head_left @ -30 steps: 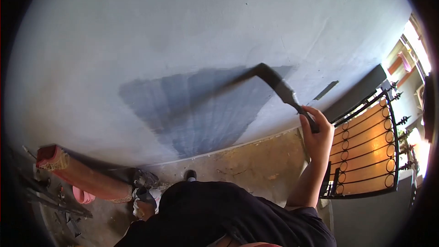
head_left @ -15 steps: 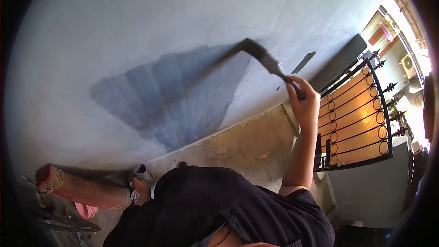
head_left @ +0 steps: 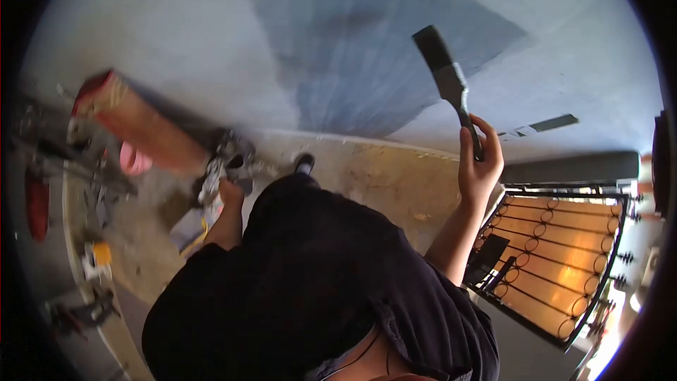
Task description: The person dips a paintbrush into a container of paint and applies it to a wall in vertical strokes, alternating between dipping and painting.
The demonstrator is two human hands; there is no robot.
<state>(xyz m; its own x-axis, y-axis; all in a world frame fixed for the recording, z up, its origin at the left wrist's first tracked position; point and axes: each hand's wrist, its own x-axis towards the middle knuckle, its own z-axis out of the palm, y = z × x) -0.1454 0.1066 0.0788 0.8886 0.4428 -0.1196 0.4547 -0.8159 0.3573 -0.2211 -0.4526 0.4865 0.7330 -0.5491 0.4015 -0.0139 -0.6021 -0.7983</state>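
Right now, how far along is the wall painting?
Done: one dark grey patch low on the wall. In hand: right hand grips the brush, bristles up by that patch; left hand reaches to blurred items on the floor. Left: the pale wall around it.

Right hand (head_left: 480, 164) holds a paintbrush (head_left: 443, 70) up before the painted wall (head_left: 176, 42)

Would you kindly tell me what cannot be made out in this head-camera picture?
- Head view: what the left hand touches. Motion blur smears the grey object above it, so the hand's grip is unclear.
- Head view: the clutter along the left edge is blurred and too small to name.
- Head view: the lower end of the brush handle is hidden inside the right hand.
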